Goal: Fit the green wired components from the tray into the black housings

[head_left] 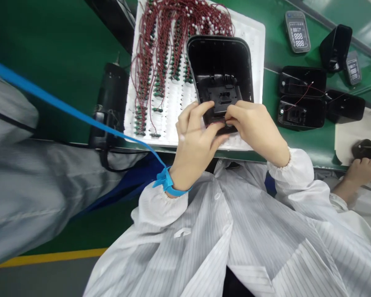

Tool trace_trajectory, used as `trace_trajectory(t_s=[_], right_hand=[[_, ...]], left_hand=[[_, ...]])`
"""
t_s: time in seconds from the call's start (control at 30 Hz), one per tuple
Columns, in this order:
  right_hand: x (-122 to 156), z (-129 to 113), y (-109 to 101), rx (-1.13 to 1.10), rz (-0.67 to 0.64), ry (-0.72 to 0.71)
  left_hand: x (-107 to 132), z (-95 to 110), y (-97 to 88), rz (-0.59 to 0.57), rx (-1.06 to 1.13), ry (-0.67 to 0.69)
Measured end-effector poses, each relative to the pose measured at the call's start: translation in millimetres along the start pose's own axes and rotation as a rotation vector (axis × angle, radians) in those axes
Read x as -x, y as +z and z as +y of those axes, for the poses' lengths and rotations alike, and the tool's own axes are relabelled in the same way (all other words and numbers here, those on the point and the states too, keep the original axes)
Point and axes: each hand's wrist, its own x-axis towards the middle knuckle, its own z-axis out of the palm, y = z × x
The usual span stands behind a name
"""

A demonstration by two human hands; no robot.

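A black plastic housing (pixel 221 55) rests with its open side up over the white foam tray. My left hand (pixel 196 134), wearing a blue wrist strap (pixel 170 183), grips the housing's near left edge with thumb and fingers. At the near end of the same housing, my right hand (pixel 253 126) is closed in a pinch. A small part shows at its fingertips, too hidden to name. Behind the housing, the white foam tray (pixel 250 24) holds rows of small green circuit boards (pixel 140 119) with twisted dark red wires (pixel 163 41).
More black housings (pixel 303 80) stand to the right, some with thin wires. Display units (pixel 297 32) lie at the back right. A black tool-like device (pixel 111 99) stands left of the tray. A co-worker's hand (pixel 363 171) is at far right; another person's grey sleeve (pixel 18 185) is left.
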Motion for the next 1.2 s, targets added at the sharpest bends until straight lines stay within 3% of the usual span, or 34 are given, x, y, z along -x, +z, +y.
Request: trace_trajectory(t_s=[0.17,0.3,0.47,0.67,0.8,1.03,1.2], right_hand=[[-1,-8,-4,0.225,0.049,0.039],[-4,-3,-4,0.235,0.028,0.096],[-5,9,-1,0.185,0.104,0.138],[-2,3,-2,0.145,0.019,0.227],[6,2,1,0.085,0.061,0.179],[27,8,1,-0.012,0.264,-0.001],[34,9,0,-0.001,0.253,-0.061]], left_hand=[[1,3,4.0,0.049,0.028,0.0],[1,6,4.2,0.041,0.035,-0.005],[-1,8,6.0,0.046,0.044,-0.004],[2,7,9.5,0.08,0.063,-0.01],[3,8,9.8,0.083,0.081,-0.021],[2,7,4.4,0.076,0.027,0.005],[2,8,-1.1,0.086,-0.038,0.033]])
